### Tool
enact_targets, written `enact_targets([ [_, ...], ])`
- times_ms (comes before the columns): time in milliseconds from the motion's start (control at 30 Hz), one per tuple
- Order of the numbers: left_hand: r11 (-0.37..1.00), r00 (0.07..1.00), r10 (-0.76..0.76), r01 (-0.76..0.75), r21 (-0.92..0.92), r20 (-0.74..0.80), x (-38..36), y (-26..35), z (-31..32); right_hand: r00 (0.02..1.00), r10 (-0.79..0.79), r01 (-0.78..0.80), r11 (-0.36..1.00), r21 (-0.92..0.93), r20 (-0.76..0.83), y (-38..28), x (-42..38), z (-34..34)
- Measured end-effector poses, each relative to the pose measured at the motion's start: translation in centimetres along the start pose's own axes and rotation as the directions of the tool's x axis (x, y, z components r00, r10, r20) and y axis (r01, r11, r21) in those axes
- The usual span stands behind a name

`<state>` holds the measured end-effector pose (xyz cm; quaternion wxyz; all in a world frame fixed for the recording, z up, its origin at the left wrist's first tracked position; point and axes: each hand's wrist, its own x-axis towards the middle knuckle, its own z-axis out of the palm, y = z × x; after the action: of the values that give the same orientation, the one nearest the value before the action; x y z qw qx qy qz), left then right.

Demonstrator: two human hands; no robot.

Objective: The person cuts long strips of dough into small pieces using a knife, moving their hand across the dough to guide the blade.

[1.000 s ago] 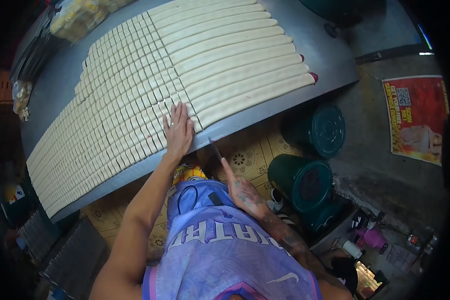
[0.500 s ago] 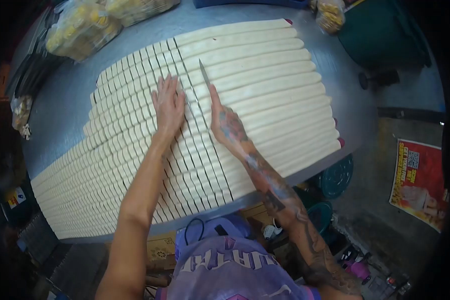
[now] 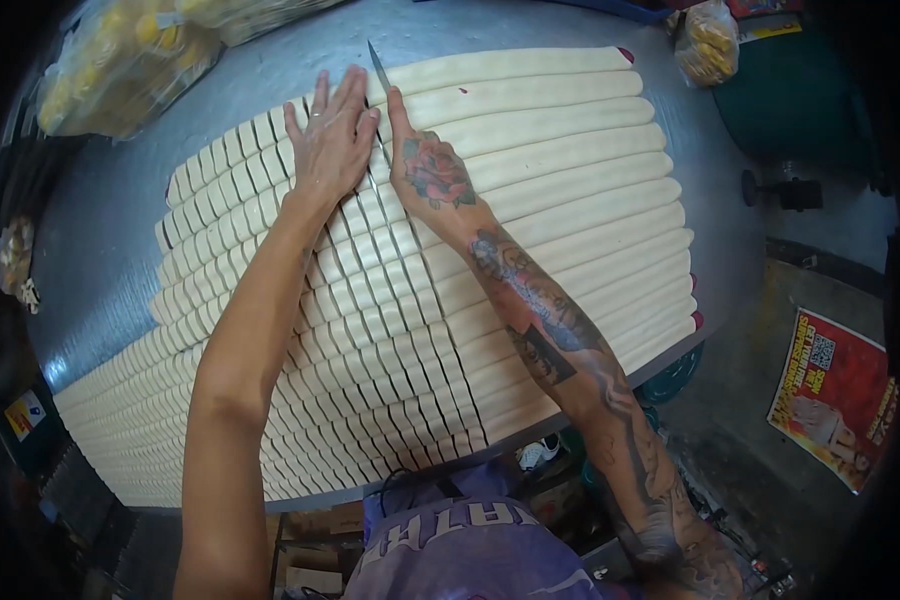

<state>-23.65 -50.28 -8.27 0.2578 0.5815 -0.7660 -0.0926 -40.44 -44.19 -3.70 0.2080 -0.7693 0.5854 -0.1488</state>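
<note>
Long pale dough rolls [image 3: 560, 160] lie side by side across the metal table, uncut on the right. On the left they are sliced into many short pieces [image 3: 235, 185] with dark gaps between. My right hand [image 3: 432, 170] is closed round a knife [image 3: 378, 66], index finger along its back; the blade tip points past the far edge of the rolls, and the handle is hidden in my palm. Just left of the knife, my left hand [image 3: 335, 135] lies palm down on the cut pieces at the far rows, fingers spread, holding nothing.
Clear bags with yellow contents [image 3: 120, 70] stand at the table's far left, a smaller bag [image 3: 708, 42] at the far right. A dark green bin [image 3: 795, 100] stands beyond the table's right edge. A red poster [image 3: 830, 395] lies at the right.
Both hands have moved forward and slightly left toward the far edge of the rolls, the knife with my right hand. The camera view has shifted a little.
</note>
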Motion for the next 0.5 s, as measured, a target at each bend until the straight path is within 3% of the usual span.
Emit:
enact_targets([
  [67, 0.980, 0.990, 0.080, -0.099, 0.170, 0.117, -0.3, -0.1, -0.1, 0.996, 0.001, 0.006, 0.996, 0.089, -0.086, -0.3, 1.1, -0.1],
  [167, 0.971, 0.991, 0.100, -0.116, 0.211, 0.085, -0.3, -0.5, 0.4, 0.992, -0.024, 0.022, 1.000, -0.018, -0.120, 0.4, 5.3, 1.5],
  [267, 0.975, 0.994, 0.088, -0.098, 0.197, 0.058, -0.4, -0.2, 0.3, 0.994, 0.035, -0.037, 0.999, -0.025, -0.106, -0.4, 7.1, 0.6],
  [300, 0.976, 0.995, 0.089, -0.098, 0.195, 0.056, -0.6, -0.2, 0.3, 0.995, 0.054, -0.050, 0.997, 0.050, -0.084, -0.4, 7.0, 0.5],
  [400, 0.979, 0.995, 0.070, -0.082, 0.185, 0.070, -0.6, -0.1, 0.1, 0.994, 0.000, -0.003, 1.000, -0.030, -0.113, -0.5, 2.5, 0.8],
  [500, 0.983, 0.994, 0.037, -0.056, 0.177, 0.105, -0.8, 0.2, -0.3, 0.997, 0.023, -0.013, 0.990, 0.138, -0.076, -0.4, -4.3, 1.4],
])
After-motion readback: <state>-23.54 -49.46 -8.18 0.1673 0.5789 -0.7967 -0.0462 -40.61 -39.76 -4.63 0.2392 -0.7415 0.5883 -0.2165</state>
